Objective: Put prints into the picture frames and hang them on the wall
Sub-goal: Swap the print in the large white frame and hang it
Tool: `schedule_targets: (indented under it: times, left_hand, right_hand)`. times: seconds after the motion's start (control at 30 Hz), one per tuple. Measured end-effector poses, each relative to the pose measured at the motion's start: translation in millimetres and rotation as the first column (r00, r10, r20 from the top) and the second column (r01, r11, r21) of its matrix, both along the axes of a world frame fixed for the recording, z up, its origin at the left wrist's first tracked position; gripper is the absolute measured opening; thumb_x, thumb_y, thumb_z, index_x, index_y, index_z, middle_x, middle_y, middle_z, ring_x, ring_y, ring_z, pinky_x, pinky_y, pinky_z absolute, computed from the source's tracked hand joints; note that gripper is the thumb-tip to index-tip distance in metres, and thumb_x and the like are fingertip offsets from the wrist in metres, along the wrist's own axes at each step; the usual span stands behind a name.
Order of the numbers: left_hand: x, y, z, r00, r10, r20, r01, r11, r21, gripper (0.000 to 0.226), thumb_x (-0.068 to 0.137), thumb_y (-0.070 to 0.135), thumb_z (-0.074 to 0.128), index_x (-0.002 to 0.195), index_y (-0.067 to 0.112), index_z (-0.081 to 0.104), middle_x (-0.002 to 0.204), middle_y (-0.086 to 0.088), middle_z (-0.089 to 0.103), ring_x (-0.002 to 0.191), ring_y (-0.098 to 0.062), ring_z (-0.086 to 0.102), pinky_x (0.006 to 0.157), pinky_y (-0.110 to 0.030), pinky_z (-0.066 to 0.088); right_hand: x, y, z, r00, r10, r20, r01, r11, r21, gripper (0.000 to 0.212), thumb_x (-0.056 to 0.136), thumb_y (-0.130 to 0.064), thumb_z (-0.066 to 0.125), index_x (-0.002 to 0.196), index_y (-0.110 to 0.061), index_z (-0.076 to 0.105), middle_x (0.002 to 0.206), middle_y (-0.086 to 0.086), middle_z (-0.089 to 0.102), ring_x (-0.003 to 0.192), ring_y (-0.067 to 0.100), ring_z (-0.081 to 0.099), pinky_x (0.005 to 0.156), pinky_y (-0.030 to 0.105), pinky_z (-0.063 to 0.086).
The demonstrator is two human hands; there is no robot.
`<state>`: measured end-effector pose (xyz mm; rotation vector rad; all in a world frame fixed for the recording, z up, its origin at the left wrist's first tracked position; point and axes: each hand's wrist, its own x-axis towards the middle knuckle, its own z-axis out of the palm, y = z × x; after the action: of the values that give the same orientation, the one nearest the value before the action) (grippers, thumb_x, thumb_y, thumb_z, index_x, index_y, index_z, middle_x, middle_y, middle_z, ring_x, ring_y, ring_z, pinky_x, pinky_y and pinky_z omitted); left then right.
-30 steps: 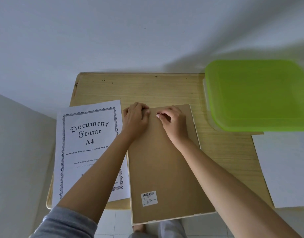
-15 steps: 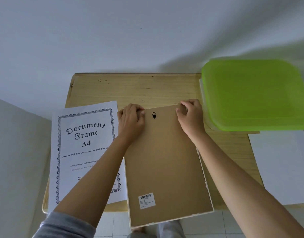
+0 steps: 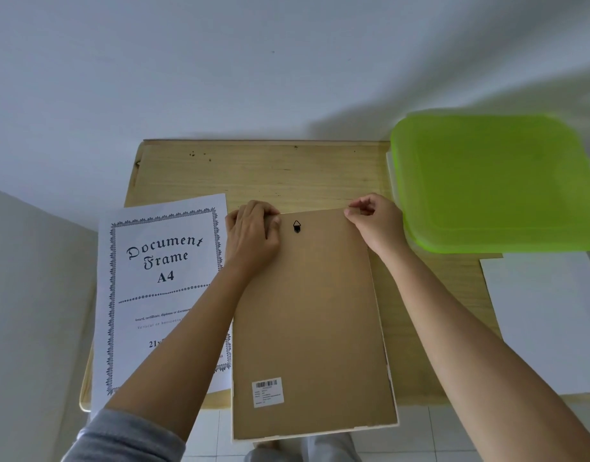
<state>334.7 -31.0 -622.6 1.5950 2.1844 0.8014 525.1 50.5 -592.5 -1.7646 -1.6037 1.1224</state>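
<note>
The frame point(image 3: 313, 328) lies face down on the table point(image 3: 287, 175), with its brown back turned up, and both hands are at its far edge. Its near end goes out over the table edge, between the 2 forearms.

The left hand point(image 3: 253, 235) is at the far left corner of the frame. Its fingers are curled over the far edge and the thumb lies on the brown back. The right hand point(image 3: 377, 221) is at the far right corner. Its fingers are curled in, and thumb and forefinger pinch together at the corner edge (if some small part is between them, I cannot tell).

Between the 2 hands, closer to the left one, 1 black hook point(image 3: 297, 226) sits on the back. A white label point(image 3: 268, 392) with a barcode is on the near part of the back, between the forearms.

Left of the left hand lies a sheet point(image 3: 160, 278) printed "Document Frame A4"; the left forearm crosses above it. Just right of the right hand stands a green box point(image 3: 493, 181). Nearer than the box, right of the right forearm, lies a white paper point(image 3: 547, 311).
</note>
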Motion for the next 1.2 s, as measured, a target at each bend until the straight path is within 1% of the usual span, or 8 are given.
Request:
schedule_targets:
  times: [0.2, 0.4, 0.5, 0.63, 0.77, 0.9, 1.0, 1.2]
  left_hand:
    - [-2, 1, 2, 1.0, -0.018, 0.008, 0.018, 1.0, -0.005, 0.011, 0.089, 0.018, 0.052, 0.1, 0.017, 0.056, 0.105, 0.006, 0.056, 0.107, -0.014, 0.05, 0.093, -0.017, 0.014]
    - [-9, -15, 9, 0.996, 0.074, 0.044, -0.072, 0.997, -0.041, 0.045, 0.094, 0.024, 0.048, 0.137, 0.016, 0.039, 0.142, -0.001, 0.039, 0.133, -0.018, 0.032, 0.11, -0.035, 0.023]
    - [-4, -49, 9, 0.962, 0.229, 0.151, -0.226, 0.973, -0.04, 0.049, 0.097, 0.023, 0.042, 0.143, 0.015, 0.03, 0.149, -0.002, 0.03, 0.139, -0.016, 0.023, 0.113, -0.027, 0.017]
    - [9, -78, 0, 0.941, 0.288, 0.181, -0.276, 0.957, -0.086, 0.048, 0.099, 0.025, 0.035, 0.145, 0.014, 0.025, 0.153, 0.0, 0.024, 0.141, -0.011, 0.018, 0.112, -0.019, 0.01]
    - [8, -74, -2, 0.935, 0.306, 0.179, -0.298, 0.952, -0.07, 0.047, 0.1, 0.023, 0.034, 0.145, 0.013, 0.026, 0.152, -0.001, 0.028, 0.14, -0.012, 0.021, 0.113, -0.022, 0.012]
    - [8, -73, -3, 0.931, 0.322, 0.173, -0.316, 0.947, -0.062, 0.047, 0.099, 0.022, 0.035, 0.145, 0.013, 0.027, 0.151, -0.001, 0.029, 0.14, -0.013, 0.022, 0.113, -0.023, 0.013]
    - [8, -72, -5, 0.928, 0.335, 0.161, -0.329, 0.942, -0.06, 0.047, 0.099, 0.023, 0.035, 0.145, 0.015, 0.028, 0.151, 0.0, 0.03, 0.14, -0.013, 0.022, 0.112, -0.022, 0.012]
    - [7, -73, -1, 0.935, 0.314, 0.168, -0.303, 0.949, -0.084, 0.048, 0.099, 0.025, 0.035, 0.144, 0.014, 0.028, 0.149, -0.001, 0.03, 0.138, -0.015, 0.023, 0.111, -0.026, 0.016]
  right_hand:
    - [-4, -4, 3, 0.999, 0.034, -0.021, -0.035, 0.998, -0.05, 0.023, 0.08, -0.013, 0.069, 0.101, -0.007, 0.061, 0.098, 0.0, 0.058, 0.091, 0.009, 0.051, 0.063, 0.01, 0.037]
    - [-9, -11, 0, 0.991, -0.075, -0.113, 0.073, 0.997, -0.023, 0.023, 0.08, -0.011, 0.069, 0.1, -0.007, 0.061, 0.101, 0.006, 0.064, 0.087, 0.013, 0.055, 0.065, 0.012, 0.041]
    - [-10, -14, -1, 0.972, -0.168, -0.163, 0.162, 0.986, -0.048, 0.031, 0.077, -0.015, 0.073, 0.103, -0.009, 0.059, 0.098, 0.006, 0.064, 0.086, 0.014, 0.058, 0.067, 0.016, 0.044]
    - [-10, -19, 1, 0.949, -0.245, -0.198, 0.236, 0.969, -0.072, 0.036, 0.073, -0.015, 0.076, 0.102, -0.008, 0.057, 0.101, 0.009, 0.067, 0.086, 0.014, 0.061, 0.075, 0.023, 0.047]
    - [-3, -30, 8, 0.921, -0.192, -0.338, 0.148, 0.977, -0.152, 0.032, 0.076, -0.005, 0.07, 0.103, -0.014, 0.056, 0.108, 0.012, 0.067, 0.092, 0.019, 0.065, 0.081, 0.032, 0.053]
    - [11, -46, 19, 0.936, -0.022, -0.352, -0.064, 0.971, -0.23, 0.066, 0.076, 0.001, 0.068, 0.134, -0.022, 0.045, 0.109, 0.002, 0.065, 0.095, 0.014, 0.065, 0.083, 0.031, 0.053]
    - [22, -60, 23, 0.92, 0.021, -0.391, -0.135, 0.955, -0.265, 0.077, 0.075, 0.004, 0.069, 0.139, -0.026, 0.037, 0.106, 0.001, 0.066, 0.093, 0.013, 0.066, 0.082, 0.03, 0.054]
    - [24, -83, 11, 0.938, -0.084, -0.336, -0.005, 0.967, -0.257, 0.071, 0.074, 0.005, 0.068, 0.133, -0.025, 0.043, 0.101, 0.008, 0.068, 0.089, 0.018, 0.067, 0.084, 0.032, 0.054]
